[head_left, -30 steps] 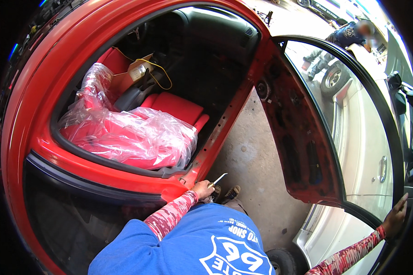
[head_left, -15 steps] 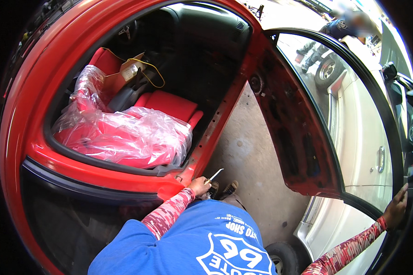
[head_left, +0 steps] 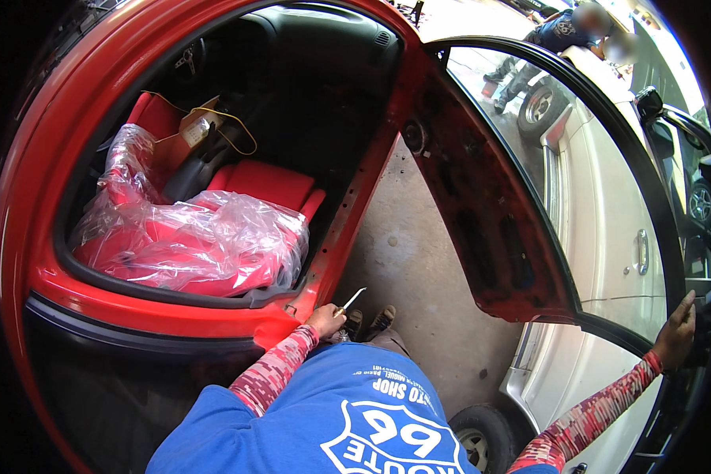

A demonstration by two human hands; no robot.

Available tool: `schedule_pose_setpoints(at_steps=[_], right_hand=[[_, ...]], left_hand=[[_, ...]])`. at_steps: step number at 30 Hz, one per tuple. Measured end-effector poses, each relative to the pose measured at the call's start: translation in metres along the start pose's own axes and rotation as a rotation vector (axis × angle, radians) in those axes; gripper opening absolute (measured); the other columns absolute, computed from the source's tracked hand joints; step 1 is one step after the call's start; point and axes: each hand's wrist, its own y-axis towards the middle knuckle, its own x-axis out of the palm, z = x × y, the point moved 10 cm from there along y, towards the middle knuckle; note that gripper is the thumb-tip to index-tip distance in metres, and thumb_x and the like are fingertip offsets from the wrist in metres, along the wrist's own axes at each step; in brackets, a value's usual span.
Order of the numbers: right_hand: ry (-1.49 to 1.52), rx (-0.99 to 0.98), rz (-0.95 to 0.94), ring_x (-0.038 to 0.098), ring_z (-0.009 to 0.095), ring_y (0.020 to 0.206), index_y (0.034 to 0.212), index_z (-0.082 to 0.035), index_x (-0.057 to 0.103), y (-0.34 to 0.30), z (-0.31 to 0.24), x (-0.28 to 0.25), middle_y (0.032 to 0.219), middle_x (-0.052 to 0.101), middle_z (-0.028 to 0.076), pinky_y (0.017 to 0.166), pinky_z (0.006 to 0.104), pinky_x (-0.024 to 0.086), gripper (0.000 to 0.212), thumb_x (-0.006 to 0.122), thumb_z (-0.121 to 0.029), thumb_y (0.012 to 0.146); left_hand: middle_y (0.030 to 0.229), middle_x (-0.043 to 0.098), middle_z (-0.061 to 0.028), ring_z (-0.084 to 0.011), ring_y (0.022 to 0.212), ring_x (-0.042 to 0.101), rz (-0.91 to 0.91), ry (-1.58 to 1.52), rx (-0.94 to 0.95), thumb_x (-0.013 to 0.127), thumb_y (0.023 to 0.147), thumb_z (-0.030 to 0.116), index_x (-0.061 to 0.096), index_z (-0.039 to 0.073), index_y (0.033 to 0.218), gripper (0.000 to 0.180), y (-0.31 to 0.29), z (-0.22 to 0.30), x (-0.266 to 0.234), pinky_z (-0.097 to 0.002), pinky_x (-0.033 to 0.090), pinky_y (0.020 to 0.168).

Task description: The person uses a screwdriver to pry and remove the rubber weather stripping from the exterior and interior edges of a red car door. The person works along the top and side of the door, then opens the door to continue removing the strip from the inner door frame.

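My left hand (head_left: pixel 325 320) is closed around a slim tool (head_left: pixel 352 302) with a pale, angled tip pointing up and right. It is beside the rear edge of the red car's door opening (head_left: pixel 312 292), low in front of my body. My right hand (head_left: pixel 676 332), at the far right, rests with outstretched fingers against the outer edge of the open car door's (head_left: pixel 490 213) black window frame. The inner side of that door is bare, without trim. Inside the car, crumpled clear plastic (head_left: pixel 205 237) covers much of the red seats (head_left: pixel 265 183).
A white vehicle (head_left: pixel 608 229) stands close behind the open door, its wheel (head_left: pixel 478 442) near my right arm. Between the two vehicles lies concrete floor (head_left: pixel 419 245). A yellow cord (head_left: pixel 241 126) loops over cardboard (head_left: pixel 193 130) in the cabin. Another person (head_left: pixel 565 31) is at the upper right.
The whole view has shifted, so the car and door appear farther left. My left hand keeps its grip on the tool, and my right hand stays at the door frame.
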Motion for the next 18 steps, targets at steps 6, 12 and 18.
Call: schedule_pose_setpoints(at_steps=[6, 12, 18], right_hand=[[-0.059, 0.004, 0.037, 0.069, 0.039, 0.114, 0.133, -0.022, 0.071, 0.003, 0.004, 0.002, 0.124, 0.074, 0.010, 0.097, 0.0505, 0.054, 0.083, 0.029, -0.083, 0.095], [-0.045, -0.024, 0.003, 0.068, 0.039, 0.116, 0.135, -0.019, 0.070, 0.002, 0.005, 0.006, 0.127, 0.073, 0.012, 0.100, 0.0504, 0.053, 0.085, 0.029, -0.082, 0.095], [0.014, -0.025, -0.075, 0.065, 0.037, 0.122, 0.142, -0.025, 0.063, 0.012, 0.013, 0.020, 0.136, 0.067, 0.012, 0.104, 0.0433, 0.050, 0.065, 0.034, -0.068, 0.103]], left_hand=[[0.079, 0.069, -0.0086, -0.0178, 0.061, 0.065, -0.033, -0.019, -0.023, 0.068, 0.094, 0.035, 0.067, 0.002, 0.117, 0.041, 0.003, -0.005, 0.006, -0.0354, 0.052, 0.057], [0.084, 0.072, -0.0125, -0.0218, 0.069, 0.070, -0.043, 0.028, -0.054, 0.067, 0.093, 0.036, 0.069, 0.002, 0.113, 0.040, -0.001, -0.004, 0.005, -0.0377, 0.055, 0.064], [0.115, 0.073, -0.0229, -0.0367, 0.111, 0.070, -0.054, 0.087, -0.008, 0.064, 0.091, 0.039, 0.070, 0.006, 0.123, 0.047, 0.003, -0.002, 0.009, -0.0469, 0.054, 0.096]])
